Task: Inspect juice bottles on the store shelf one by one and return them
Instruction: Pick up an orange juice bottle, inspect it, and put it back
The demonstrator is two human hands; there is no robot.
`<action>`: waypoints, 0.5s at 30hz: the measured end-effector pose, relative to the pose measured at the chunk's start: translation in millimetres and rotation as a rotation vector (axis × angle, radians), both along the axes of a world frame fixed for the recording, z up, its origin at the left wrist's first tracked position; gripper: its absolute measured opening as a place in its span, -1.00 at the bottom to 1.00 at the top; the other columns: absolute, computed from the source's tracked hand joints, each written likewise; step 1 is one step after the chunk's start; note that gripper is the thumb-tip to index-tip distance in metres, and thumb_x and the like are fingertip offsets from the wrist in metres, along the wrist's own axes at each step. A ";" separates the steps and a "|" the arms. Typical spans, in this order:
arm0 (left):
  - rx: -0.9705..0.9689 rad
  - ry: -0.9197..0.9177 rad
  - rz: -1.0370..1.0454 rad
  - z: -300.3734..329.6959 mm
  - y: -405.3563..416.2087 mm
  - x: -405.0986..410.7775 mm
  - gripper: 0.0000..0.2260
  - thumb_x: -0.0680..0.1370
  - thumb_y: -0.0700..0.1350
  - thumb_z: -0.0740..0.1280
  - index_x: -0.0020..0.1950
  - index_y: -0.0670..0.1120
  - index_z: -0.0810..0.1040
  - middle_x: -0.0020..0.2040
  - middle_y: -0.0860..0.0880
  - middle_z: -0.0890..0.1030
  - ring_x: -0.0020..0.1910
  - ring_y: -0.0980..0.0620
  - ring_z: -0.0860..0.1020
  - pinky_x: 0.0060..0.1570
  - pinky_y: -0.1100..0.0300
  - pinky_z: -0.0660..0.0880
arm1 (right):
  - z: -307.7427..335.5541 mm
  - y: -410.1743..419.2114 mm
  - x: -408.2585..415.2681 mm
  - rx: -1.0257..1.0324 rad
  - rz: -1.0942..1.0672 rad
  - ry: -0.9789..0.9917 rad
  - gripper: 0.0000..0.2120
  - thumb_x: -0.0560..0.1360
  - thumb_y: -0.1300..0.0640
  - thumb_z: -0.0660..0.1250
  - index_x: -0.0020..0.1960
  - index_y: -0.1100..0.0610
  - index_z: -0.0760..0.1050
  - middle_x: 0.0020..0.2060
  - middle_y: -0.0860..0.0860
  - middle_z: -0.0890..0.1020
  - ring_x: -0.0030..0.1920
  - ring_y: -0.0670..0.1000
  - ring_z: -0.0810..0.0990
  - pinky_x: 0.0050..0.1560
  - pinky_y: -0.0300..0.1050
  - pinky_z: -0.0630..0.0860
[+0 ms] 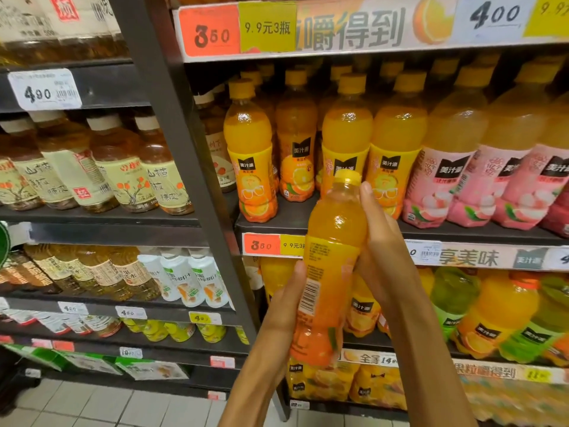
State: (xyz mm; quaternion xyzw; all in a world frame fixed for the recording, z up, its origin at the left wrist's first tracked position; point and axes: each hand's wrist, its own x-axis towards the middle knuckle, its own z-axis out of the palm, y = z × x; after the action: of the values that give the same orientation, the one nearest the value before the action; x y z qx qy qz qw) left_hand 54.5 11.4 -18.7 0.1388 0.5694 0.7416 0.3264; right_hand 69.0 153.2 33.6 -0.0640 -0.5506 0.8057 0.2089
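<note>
You've got 1 orange juice bottle (334, 241) off the shelf (308, 223), held upright in front of it, full, yellow cap, back label w/ barcode facing you. Left hand (284, 306) grips lower body, right hand (380, 241) wraps upper part. Front row on shelf: 4 orange bottles (250, 149), then pink-label bottles (443, 167).

Warm, even store light from above; small glare spots on the bottle (334, 266) at centre; shelf recesses dark; lower right soft and blurred; wide-angle bending tilts uprights at the frame edges.
</note>
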 end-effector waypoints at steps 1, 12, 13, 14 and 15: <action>0.071 -0.090 -0.065 2.3 -3.6 0.2 -0.32 0.23 0.37 0.42 0.16 -0.08 0.62 -0.03 -0.20 0.68 -0.18 -0.11 0.66 -0.22 0.08 0.59 | 1.2 0.5 -0.5 -0.051 0.027 0.020 -0.51 0.36 -0.33 0.30 0.06 0.02 0.65 -0.05 0.11 0.71 0.01 0.07 0.69 -0.03 -0.06 0.62; -0.055 0.049 -0.050 3.3 -8.8 -1.0 -0.35 0.30 0.46 0.23 0.24 0.11 0.55 0.15 -0.08 0.64 0.16 -0.07 0.60 0.24 -0.09 0.45 | 12.4 -4.3 -3.8 0.037 0.103 0.033 -0.71 0.45 -0.14 0.31 -0.09 0.04 0.66 -0.16 0.09 0.70 -0.14 0.06 0.69 -0.15 -0.06 0.64; -0.074 0.079 -0.025 4.8 -6.8 -0.7 -0.43 0.32 0.46 0.23 0.15 0.15 0.61 0.11 -0.06 0.66 0.12 -0.05 0.62 0.23 -0.08 0.47 | 13.8 -5.8 -3.9 0.070 0.076 0.030 -0.73 0.45 -0.15 0.33 -0.12 0.02 0.67 -0.18 0.08 0.70 -0.16 0.04 0.69 -0.16 -0.09 0.62; -0.090 0.095 -0.007 5.5 -4.8 0.5 -0.51 0.33 0.46 0.25 0.05 0.19 0.65 0.05 -0.04 0.69 0.07 -0.02 0.64 0.19 -0.06 0.50 | 14.8 -7.0 -4.2 0.086 0.063 0.024 -0.73 0.44 -0.16 0.34 -0.14 0.01 0.67 -0.21 0.06 0.69 -0.19 0.02 0.68 -0.19 -0.13 0.62; -0.089 0.097 -0.003 5.9 -2.7 2.3 -0.58 0.33 0.43 0.25 -0.03 0.23 0.67 -0.01 -0.02 0.70 0.01 0.00 0.66 0.11 -0.01 0.55 | 16.1 -8.0 -4.2 0.094 0.065 0.011 -0.72 0.41 -0.19 0.34 -0.15 0.01 0.66 -0.24 0.04 0.69 -0.22 -0.01 0.68 -0.22 -0.16 0.61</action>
State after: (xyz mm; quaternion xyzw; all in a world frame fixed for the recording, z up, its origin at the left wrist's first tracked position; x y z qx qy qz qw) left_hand 56.9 8.7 -12.8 0.1606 0.6167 0.7075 0.3056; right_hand 64.8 145.2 49.7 -0.0317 -0.5885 0.7857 0.1881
